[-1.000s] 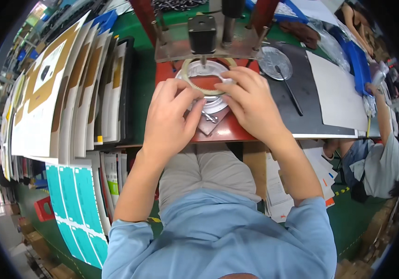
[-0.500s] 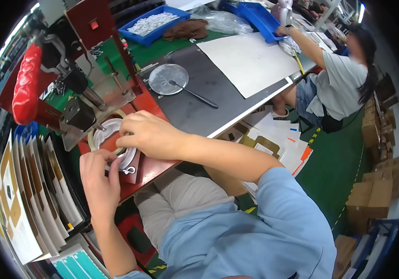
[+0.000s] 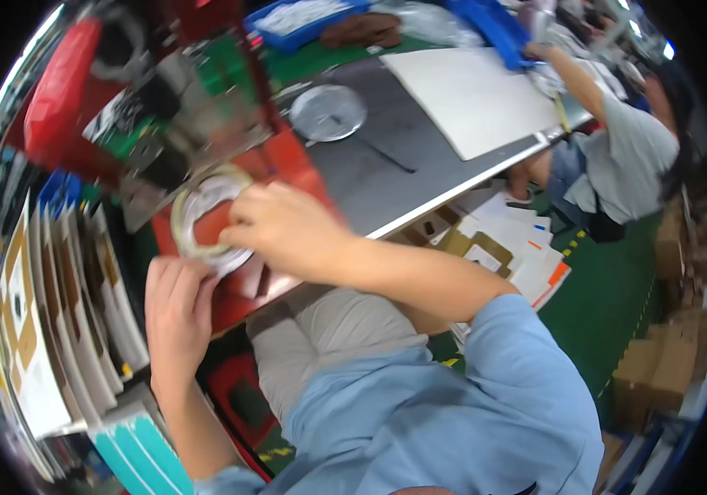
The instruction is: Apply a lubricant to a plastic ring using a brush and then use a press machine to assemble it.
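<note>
A cream-coloured ring [image 3: 178, 221], resembling a roll of tape, rests on the red base of a hand press [image 3: 205, 148], with a whitish, translucent piece [image 3: 198, 200] inside its upper part. My right hand [image 3: 283, 227] reaches across from the right, its fingers closed together at the ring's lower right edge. At the lower left, my left hand [image 3: 180, 301] has bent fingers and thumb drawn together by a whitish rim. Blur and the fingers hide what either hand pinches. The press's thick red handle [image 3: 61, 95] stands above to the left.
A round clear dish [image 3: 327, 113] and a thin black tool [image 3: 388, 155] lie on the dark mat. A large white sheet [image 3: 473, 99] lies beyond. Upright cardboard sheets [image 3: 69, 305] stand left. A blue tray [image 3: 300, 21] holds white pieces. A co-worker [image 3: 626, 157] sits far right.
The view has shifted and blurred. My hands have drawn a little apart, uncovering more of the ring. A small metal hook-like piece by my left thumb no longer shows.
</note>
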The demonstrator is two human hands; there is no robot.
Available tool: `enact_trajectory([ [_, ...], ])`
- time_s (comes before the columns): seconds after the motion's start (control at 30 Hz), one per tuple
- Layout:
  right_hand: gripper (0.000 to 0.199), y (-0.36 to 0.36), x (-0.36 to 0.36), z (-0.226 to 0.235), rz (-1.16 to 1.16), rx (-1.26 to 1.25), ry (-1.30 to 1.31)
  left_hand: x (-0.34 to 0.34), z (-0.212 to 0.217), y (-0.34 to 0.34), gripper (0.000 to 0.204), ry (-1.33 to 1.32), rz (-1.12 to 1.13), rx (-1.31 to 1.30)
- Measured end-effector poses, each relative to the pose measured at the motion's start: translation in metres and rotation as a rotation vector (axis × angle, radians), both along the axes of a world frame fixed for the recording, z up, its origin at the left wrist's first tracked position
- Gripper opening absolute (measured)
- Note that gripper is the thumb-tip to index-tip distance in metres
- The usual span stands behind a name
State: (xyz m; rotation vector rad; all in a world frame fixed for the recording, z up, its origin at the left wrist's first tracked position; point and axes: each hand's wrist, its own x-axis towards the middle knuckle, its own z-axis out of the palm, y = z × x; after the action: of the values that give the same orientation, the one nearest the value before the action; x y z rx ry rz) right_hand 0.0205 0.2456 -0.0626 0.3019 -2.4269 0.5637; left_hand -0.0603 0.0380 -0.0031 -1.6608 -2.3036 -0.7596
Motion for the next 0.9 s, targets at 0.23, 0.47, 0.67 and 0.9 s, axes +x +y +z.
enact_trajectory([
  [0.23,0.027,-0.001,0.002,0.013,-0.055,-0.006,0.015,-0.016,-0.007,-0.004,0.014,-0.105,-0.061,0.02],
  [0.47,0.027,-0.009,-0.003,0.011,-0.063,-0.049,-0.005,-0.022,-0.017,-0.011,0.013,-0.201,-0.031,0.043],
  [0.67,0.025,-0.001,-0.001,0.012,-0.073,-0.043,0.028,-0.033,-0.009,-0.005,0.012,-0.275,-0.073,-0.03],
  [0.9,0.024,-0.002,-0.002,0.003,0.0,-0.064,-0.008,-0.029,-0.006,-0.007,0.009,-0.312,-0.009,-0.068],
])
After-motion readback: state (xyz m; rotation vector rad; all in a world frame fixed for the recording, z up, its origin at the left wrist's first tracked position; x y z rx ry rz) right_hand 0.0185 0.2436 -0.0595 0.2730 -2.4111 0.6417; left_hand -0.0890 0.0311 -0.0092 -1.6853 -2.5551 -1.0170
